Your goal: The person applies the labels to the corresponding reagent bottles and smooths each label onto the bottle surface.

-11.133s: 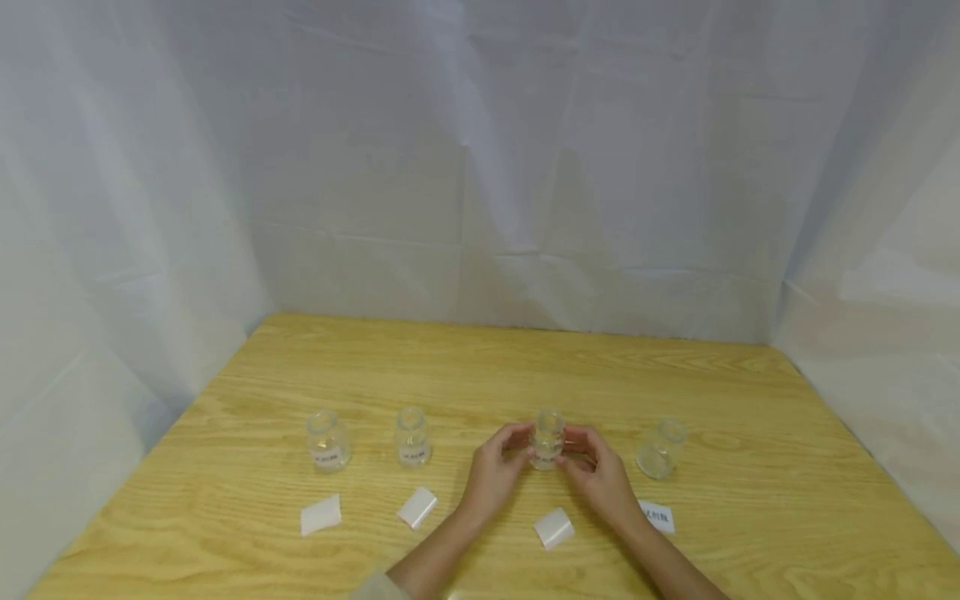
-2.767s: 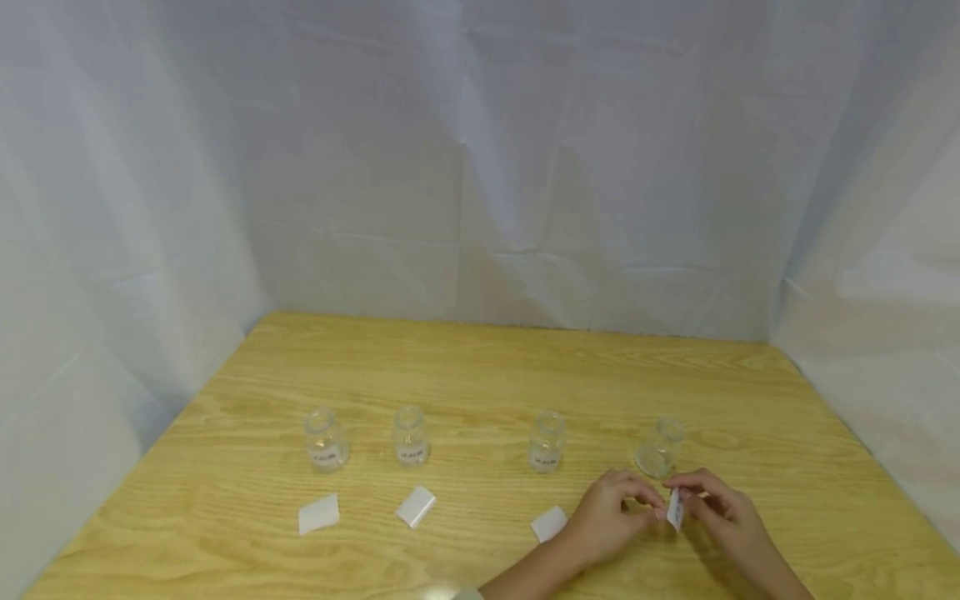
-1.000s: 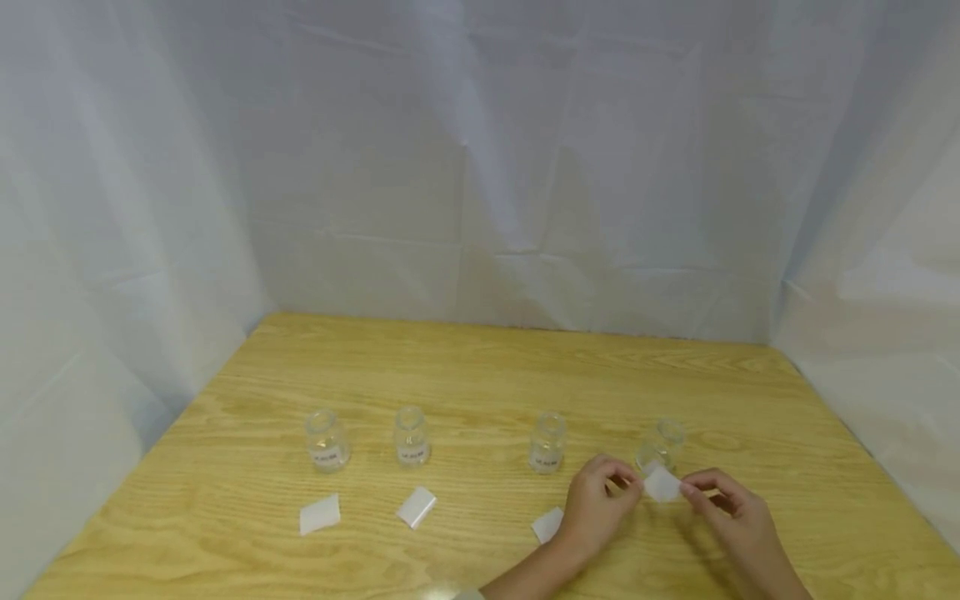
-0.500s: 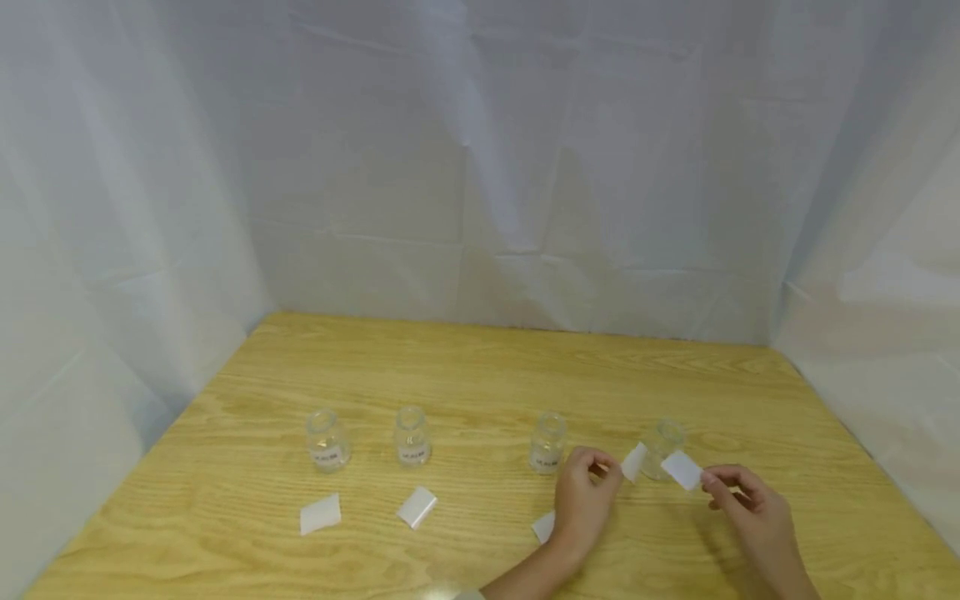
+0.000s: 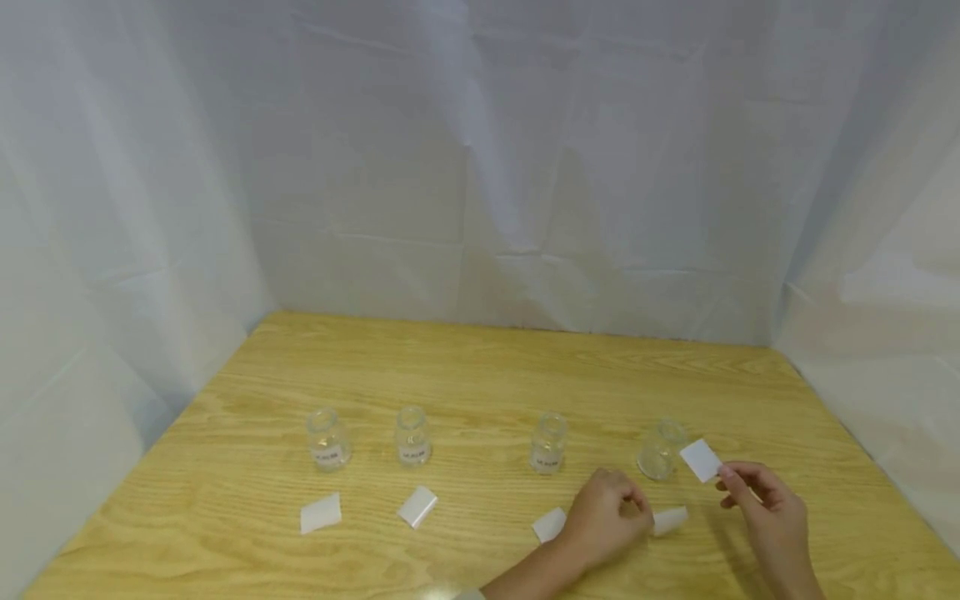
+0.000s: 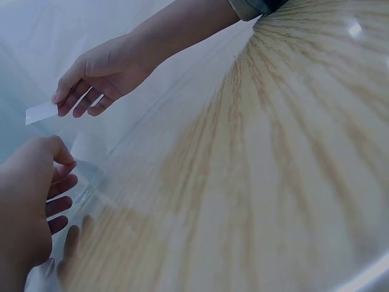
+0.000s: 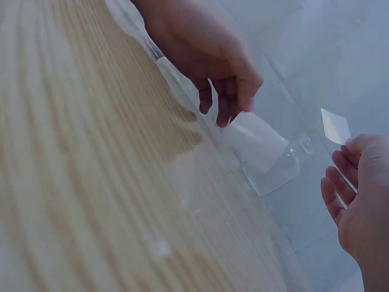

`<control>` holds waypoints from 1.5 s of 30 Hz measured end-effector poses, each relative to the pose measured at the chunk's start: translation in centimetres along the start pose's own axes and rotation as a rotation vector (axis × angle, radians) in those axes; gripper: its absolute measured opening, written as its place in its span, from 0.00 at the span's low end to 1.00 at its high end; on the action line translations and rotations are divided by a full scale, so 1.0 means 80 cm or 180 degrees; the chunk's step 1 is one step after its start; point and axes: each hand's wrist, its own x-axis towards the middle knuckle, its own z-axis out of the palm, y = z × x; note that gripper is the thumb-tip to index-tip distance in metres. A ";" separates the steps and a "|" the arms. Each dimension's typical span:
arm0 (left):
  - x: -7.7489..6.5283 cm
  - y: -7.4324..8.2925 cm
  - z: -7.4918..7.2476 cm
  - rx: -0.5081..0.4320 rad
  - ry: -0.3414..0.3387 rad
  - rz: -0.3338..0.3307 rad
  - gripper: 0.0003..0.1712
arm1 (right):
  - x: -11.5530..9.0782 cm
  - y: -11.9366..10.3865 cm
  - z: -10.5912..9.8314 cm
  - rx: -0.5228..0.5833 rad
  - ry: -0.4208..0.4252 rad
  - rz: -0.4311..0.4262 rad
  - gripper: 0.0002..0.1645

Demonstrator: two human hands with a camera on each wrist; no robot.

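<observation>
In the head view my right hand (image 5: pixel 768 508) pinches a small white sticker label (image 5: pixel 701 460) by its lower corner, raised beside the rightmost glass bottle (image 5: pixel 662 452). That bottle carries no label. Lower and to the left, my left hand (image 5: pixel 609 518) pinches the end of a curled white backing paper (image 5: pixel 670 521) close over the table. The right wrist view shows the label (image 7: pixel 335 126) at the right thumb tip, with the backing paper (image 7: pixel 261 141) hanging from the left fingers in front of the bottle (image 7: pixel 279 176).
Three more glass bottles stand in the row, at far left (image 5: pixel 327 440), left (image 5: pixel 412 437) and middle (image 5: pixel 548 444), each with a printed label low on its side. Peeled white papers (image 5: pixel 320 514) lie in front of them. A white sheet (image 5: pixel 510 167) hangs behind the wooden table (image 5: pixel 480 358).
The label was picked up from the table, then its backing was pulled away from it. Since then my right hand has moved up and right, my left hand down with the backing.
</observation>
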 end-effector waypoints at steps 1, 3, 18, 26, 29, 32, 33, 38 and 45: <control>0.000 -0.001 0.001 0.0219 -0.0020 0.0121 0.03 | 0.000 0.000 0.000 -0.0016 -0.0010 0.0015 0.04; 0.001 -0.004 0.002 0.0610 -0.0013 0.0346 0.03 | 0.000 0.000 0.000 -0.0037 -0.0040 0.0048 0.05; -0.001 -0.003 -0.001 0.1209 -0.0148 0.0335 0.04 | 0.000 0.001 0.000 -0.0141 -0.0120 0.0185 0.05; -0.001 -0.002 -0.002 0.1016 0.0123 0.0341 0.03 | 0.000 0.000 0.003 -0.0223 -0.0148 0.0276 0.06; -0.001 -0.002 -0.003 0.0869 0.0405 0.0543 0.04 | -0.001 0.000 0.004 -0.0360 -0.0166 0.0218 0.06; 0.001 -0.001 -0.003 0.0678 0.0779 0.0957 0.08 | -0.003 0.003 0.005 -0.0672 -0.0230 0.0033 0.05; 0.002 -0.001 -0.003 0.0637 0.0864 0.1098 0.09 | -0.004 0.004 0.005 -0.0792 -0.0264 -0.0027 0.05; 0.002 0.002 0.003 0.0611 0.0899 0.1418 0.14 | -0.009 0.007 0.012 -0.1184 -0.0510 -0.0194 0.05; 0.000 0.010 0.013 0.0952 0.0708 0.1289 0.19 | -0.014 0.007 0.016 -0.1340 -0.0823 -0.0094 0.06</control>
